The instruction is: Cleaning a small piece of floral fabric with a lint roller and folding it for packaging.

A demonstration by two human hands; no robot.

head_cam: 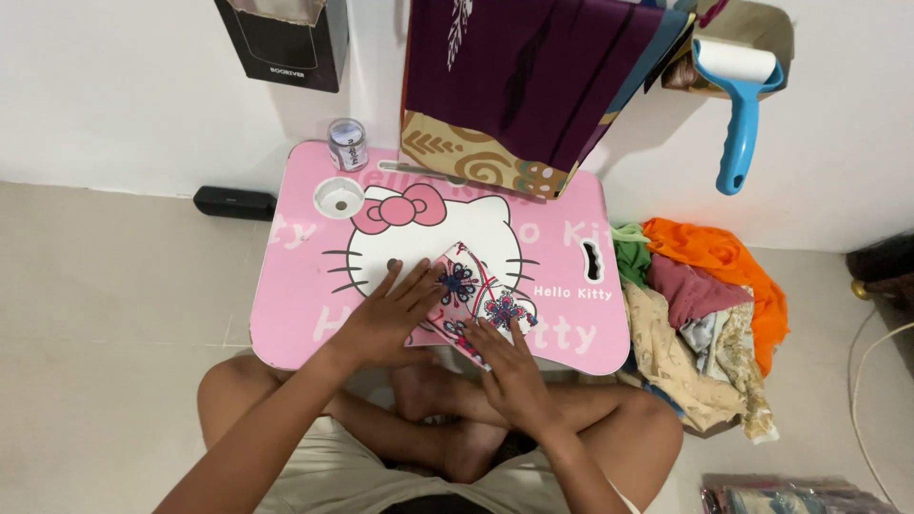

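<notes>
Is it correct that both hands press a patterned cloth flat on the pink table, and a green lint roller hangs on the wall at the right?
Not quite: the lint roller is blue, not green, as the head view shows. The rest holds: left hand and right hand press the patterned cloth on the pink table.

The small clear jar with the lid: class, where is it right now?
In the head view the jar stands at the far left corner of the pink table, just behind the round cup hole and left of the hanging purple cloth.
</notes>
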